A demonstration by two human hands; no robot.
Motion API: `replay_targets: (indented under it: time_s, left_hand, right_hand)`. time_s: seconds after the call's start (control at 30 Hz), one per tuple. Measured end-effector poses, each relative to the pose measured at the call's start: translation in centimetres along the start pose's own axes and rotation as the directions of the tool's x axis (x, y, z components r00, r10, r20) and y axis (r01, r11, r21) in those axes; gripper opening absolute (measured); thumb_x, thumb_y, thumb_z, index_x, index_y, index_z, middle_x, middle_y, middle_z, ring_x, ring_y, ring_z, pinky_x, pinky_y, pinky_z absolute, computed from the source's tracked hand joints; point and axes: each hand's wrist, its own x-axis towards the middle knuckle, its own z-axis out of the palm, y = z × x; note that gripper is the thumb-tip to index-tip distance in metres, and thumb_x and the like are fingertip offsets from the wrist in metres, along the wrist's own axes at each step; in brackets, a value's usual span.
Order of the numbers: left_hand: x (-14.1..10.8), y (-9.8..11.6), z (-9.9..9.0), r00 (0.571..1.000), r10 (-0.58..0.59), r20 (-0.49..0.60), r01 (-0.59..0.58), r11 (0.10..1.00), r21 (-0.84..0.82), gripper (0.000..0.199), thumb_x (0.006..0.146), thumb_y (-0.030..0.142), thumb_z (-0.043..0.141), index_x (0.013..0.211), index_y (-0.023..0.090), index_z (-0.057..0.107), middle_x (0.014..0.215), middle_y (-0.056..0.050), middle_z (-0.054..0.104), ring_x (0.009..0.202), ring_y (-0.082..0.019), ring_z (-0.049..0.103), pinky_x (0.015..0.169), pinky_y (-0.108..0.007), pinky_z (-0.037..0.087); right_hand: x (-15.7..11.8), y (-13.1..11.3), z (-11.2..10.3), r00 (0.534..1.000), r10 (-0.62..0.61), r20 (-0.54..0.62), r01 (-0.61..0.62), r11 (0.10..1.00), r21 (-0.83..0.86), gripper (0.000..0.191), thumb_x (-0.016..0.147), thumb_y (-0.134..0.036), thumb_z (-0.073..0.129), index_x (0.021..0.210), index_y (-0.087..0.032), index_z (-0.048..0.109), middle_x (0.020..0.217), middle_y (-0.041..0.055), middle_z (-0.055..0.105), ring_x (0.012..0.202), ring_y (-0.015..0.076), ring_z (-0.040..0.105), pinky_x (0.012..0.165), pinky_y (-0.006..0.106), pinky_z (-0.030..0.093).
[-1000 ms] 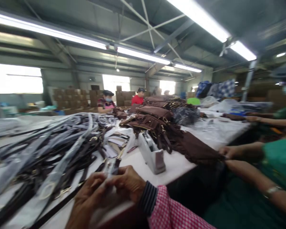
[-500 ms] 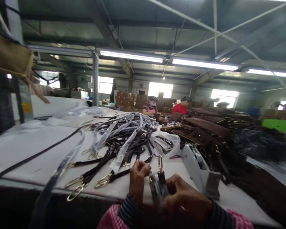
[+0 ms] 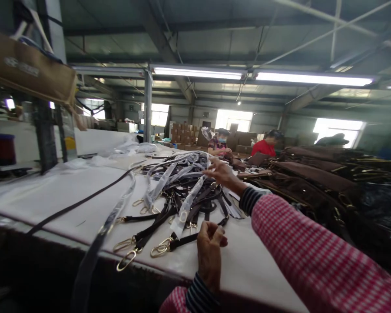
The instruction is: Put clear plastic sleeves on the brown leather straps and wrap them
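My right hand [image 3: 223,173] reaches out over the far part of a heap of dark straps [image 3: 182,191], its fingers stretched to the left and apart. Its fingertips overlap a plastic-wrapped strap [image 3: 195,191]; whether they touch it I cannot tell. Beyond that hand, a crumpled shiny whitish thing [image 3: 207,133] shows in front of the background, too small to name. My left hand [image 3: 210,239] stays near the table's front edge with thumb and fingers curled together; anything inside is hidden. To its left lie strap ends with gold-coloured snap hooks [image 3: 160,248].
Brown bags [image 3: 313,176] are piled on the right. One long wrapped strap [image 3: 99,239] hangs over the front edge of the white table [image 3: 68,202]. Two co-workers sit across, one in a red top [image 3: 263,148]. A tan bag [image 3: 29,69] hangs at upper left.
My right hand has let go of the partly wrapped strap with the gold hook and stretched forward over the heap. That strap is no longer before me. My view has turned left.
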Motion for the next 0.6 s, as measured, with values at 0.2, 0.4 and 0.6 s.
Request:
replay_targets:
  time_s: [0.2,0.4,0.6]
  left_hand:
    - [0.3,-0.5,-0.1,0.998,-0.011,0.055,0.01,1.0,0.016,0.015,0.073,0.032,0.063,0.073,0.021,0.053,0.069,-0.001,0.058,0.063,-0.016,0.056,0.061,-0.03,0.049]
    - [0.3,-0.4,-0.2,0.998,-0.038,0.051,0.037,0.999,0.012,0.014,0.067,0.031,0.063,0.073,0.021,0.054,0.069,-0.001,0.058,0.065,-0.017,0.054,0.06,-0.029,0.048]
    - [0.0,-0.1,-0.1,0.998,0.023,0.05,-0.026,0.997,0.067,0.008,0.068,0.023,0.06,0.071,0.02,0.053,0.069,0.0,0.056,0.066,-0.016,0.053,0.061,-0.028,0.047]
  right_hand:
    - [-5.5,1.7,9.8,0.929,-0.156,0.337,0.25,0.933,-0.257,0.046,0.081,-0.001,0.054,0.117,-0.025,0.069,0.131,0.0091,0.058,0.118,0.0257,0.055,0.083,0.032,0.049]
    - [-5.5,1.9,11.0,0.895,-0.152,0.419,0.309,0.889,-0.338,0.024,0.091,-0.007,0.048,0.106,-0.021,0.062,0.119,0.0084,0.06,0.103,0.0221,0.056,0.077,0.03,0.047]
    - [-6.0,1.8,10.8,0.927,-0.153,0.342,0.274,0.9,-0.339,0.023,0.084,-0.002,0.048,0.094,-0.021,0.055,0.102,0.0062,0.063,0.092,0.0211,0.057,0.071,0.028,0.042]
